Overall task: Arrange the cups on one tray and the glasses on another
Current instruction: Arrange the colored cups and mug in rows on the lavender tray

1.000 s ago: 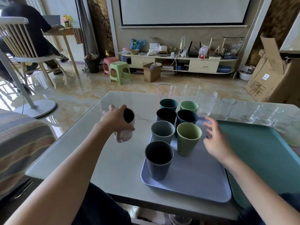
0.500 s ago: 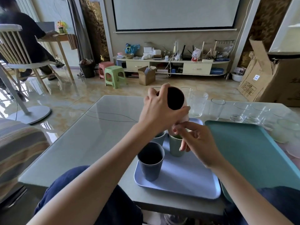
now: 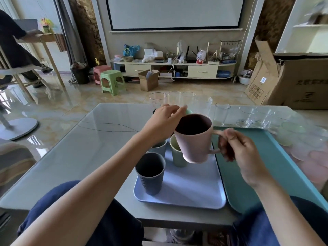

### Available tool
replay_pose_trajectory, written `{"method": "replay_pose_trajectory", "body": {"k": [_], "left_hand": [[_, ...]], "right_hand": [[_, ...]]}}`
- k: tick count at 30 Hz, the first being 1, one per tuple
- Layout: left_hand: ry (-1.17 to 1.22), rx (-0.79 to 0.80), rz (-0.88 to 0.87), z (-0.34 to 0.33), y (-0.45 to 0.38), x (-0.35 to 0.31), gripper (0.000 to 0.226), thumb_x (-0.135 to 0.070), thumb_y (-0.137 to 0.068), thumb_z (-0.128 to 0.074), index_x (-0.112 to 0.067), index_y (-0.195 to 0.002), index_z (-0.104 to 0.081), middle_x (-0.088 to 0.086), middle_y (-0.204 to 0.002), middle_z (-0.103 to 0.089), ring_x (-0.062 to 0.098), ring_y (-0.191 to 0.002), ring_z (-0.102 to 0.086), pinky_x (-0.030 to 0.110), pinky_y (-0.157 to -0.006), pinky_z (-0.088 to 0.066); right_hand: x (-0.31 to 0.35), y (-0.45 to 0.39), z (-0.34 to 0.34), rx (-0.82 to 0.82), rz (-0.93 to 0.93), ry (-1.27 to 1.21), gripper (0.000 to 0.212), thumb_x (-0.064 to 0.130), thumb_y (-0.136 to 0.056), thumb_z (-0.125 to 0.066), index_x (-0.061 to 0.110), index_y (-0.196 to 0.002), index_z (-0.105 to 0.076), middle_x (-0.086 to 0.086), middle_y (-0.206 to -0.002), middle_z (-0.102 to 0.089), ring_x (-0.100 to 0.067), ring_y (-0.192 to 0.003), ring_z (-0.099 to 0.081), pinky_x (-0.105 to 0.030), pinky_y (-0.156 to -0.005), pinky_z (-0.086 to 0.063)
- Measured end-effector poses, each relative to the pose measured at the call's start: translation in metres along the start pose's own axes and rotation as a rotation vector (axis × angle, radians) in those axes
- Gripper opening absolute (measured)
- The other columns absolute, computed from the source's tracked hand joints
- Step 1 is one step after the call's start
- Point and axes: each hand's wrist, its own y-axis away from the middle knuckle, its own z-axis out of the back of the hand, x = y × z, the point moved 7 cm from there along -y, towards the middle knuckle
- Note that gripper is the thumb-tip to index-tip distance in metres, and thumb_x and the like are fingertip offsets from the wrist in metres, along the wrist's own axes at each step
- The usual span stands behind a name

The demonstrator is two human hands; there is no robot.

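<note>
Cups are what the lilac tray is filling with, while the teal tray just beside it on the grey table carries no glasses at all, so I judge the job under half done. Clear glasses stand in a row on the table beyond both trays, none of them loaded. On the lilac tray stand a dark grey ribbed cup nearest, a pale green cup and a grey-blue one behind, with more cups hidden by the arms. A pink mug hangs above that tray, not yet set down. The right hand pinches its handle. The left hand, fingers loosely bent, rests at the mug's far rim; whether it holds it I cannot tell.
</note>
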Motion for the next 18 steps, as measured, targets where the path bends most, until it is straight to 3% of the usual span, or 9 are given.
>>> {"method": "replay_pose_trajectory", "body": {"k": [4,7,11,14,18], "left_hand": [[-0.172,0.035,0.028,0.009,0.01,0.021,0.041,-0.036,-0.097,-0.042,-0.003,-0.094,-0.066,0.01,-0.097,-0.059,0.023,-0.087,-0.053,0.032,-0.076,-0.041],[-0.302,0.152,0.021,0.0,0.017,0.05,0.022,-0.026,-0.09,-0.052,-0.018,-0.105,-0.067,0.005,-0.113,-0.058,0.022,-0.102,-0.055,0.034,-0.089,-0.046],[-0.324,0.337,-0.132,-0.03,0.026,0.057,0.041,-0.022,-0.081,-0.05,-0.041,-0.117,-0.059,-0.01,-0.134,-0.048,0.02,-0.127,-0.039,0.048,-0.106,-0.033],[-0.467,0.461,-0.173,-0.052,0.029,0.058,0.056,-0.01,-0.081,-0.049,-0.041,-0.128,-0.051,-0.014,-0.142,-0.041,0.021,-0.134,-0.029,0.05,-0.111,-0.021],[-0.449,0.404,-0.211,-0.056,0.023,0.05,0.044,-0.014,-0.077,-0.055,-0.031,-0.118,-0.054,-0.005,-0.126,-0.053,0.024,-0.125,-0.04,0.054,-0.108,-0.024]], "right_hand": [[-0.01,0.003,0.015,0.017,-0.07,-0.101,0.05,0.069,-0.06,-0.061,0.02,-0.053,-0.053,0.004,-0.049,-0.044,-0.008,-0.04,-0.033,-0.016,-0.038,-0.026],[-0.019,0.007,0.019,0.009,-0.104,-0.165,0.056,0.074,-0.049,-0.069,0.02,-0.053,-0.056,0.006,-0.049,-0.046,-0.007,-0.042,-0.034,-0.017,-0.039,-0.025],[-0.028,0.009,0.012,-0.001,-0.134,-0.136,0.062,0.079,-0.041,-0.07,0.02,-0.053,-0.057,0.005,-0.05,-0.047,-0.007,-0.043,-0.036,-0.014,-0.04,-0.029],[-0.032,0.009,0.009,-0.014,-0.139,-0.13,0.062,0.082,-0.041,-0.069,0.021,-0.053,-0.058,0.005,-0.051,-0.047,-0.007,-0.045,-0.036,-0.015,-0.041,-0.03],[-0.035,0.008,0.014,-0.049,-0.155,-0.197,0.061,0.08,-0.038,-0.071,0.022,-0.05,-0.057,0.006,-0.049,-0.047,-0.006,-0.043,-0.036,-0.014,-0.04,-0.03]]}}
